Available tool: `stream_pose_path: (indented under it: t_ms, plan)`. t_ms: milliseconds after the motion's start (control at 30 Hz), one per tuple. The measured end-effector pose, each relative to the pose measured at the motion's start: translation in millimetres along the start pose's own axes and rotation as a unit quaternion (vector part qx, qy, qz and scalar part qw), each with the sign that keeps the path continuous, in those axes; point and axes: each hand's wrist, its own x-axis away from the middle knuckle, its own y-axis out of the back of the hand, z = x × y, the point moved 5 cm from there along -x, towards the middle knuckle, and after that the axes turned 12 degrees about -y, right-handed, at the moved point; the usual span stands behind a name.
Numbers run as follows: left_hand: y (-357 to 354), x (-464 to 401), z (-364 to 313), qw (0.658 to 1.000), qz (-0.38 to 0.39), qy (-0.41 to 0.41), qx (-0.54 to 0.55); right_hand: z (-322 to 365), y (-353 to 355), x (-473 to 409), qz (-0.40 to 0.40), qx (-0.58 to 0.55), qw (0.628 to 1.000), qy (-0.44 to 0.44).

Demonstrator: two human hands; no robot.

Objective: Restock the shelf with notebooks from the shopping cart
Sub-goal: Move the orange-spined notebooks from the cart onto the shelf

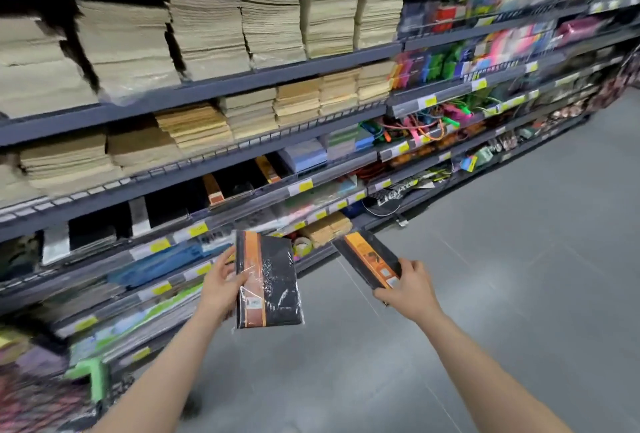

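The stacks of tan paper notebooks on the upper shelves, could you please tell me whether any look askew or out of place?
Yes. The tall stacks of tan paper notebooks on the upper shelf lean and step sideways instead of standing square, most clearly towards the left. The shorter brown stacks one shelf lower sit unevenly too. Motion blur hides finer damage.

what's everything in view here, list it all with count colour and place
black notebooks with orange band: two in hand, shrink-wrapped, in front of the shelves
same notebooks on shelf: a few visible, black and orange, third shelf down
paper stacks: many, beige and tan, top two shelves
price tags: many, yellow and white, along shelf edges
stationery: many, mixed bright colours, blurred, right-hand shelves
tape roll: one, yellowish, low shelf
floor: grey, right
left hand: holds one notebook upright
right hand: holds the other notebook, angled toward the shelf
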Motion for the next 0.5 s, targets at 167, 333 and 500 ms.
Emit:
stream_pose_path:
  t_ms: [167, 333, 500]
  plan:
    - [20, -43, -15, 0.998, -0.055, 0.01, 0.003, 64, -18, -54, 0.034, -0.023, 0.999, 0.03]
    - [35, -78, -13, 0.992, -0.123, 0.036, 0.017, 130, -29, -111, 0.066, 0.012, 0.993, 0.096]
    - [37, -108, -10, 0.974, -0.214, 0.051, 0.058, 191, -43, -178, 0.081, 0.039, 0.986, 0.138]
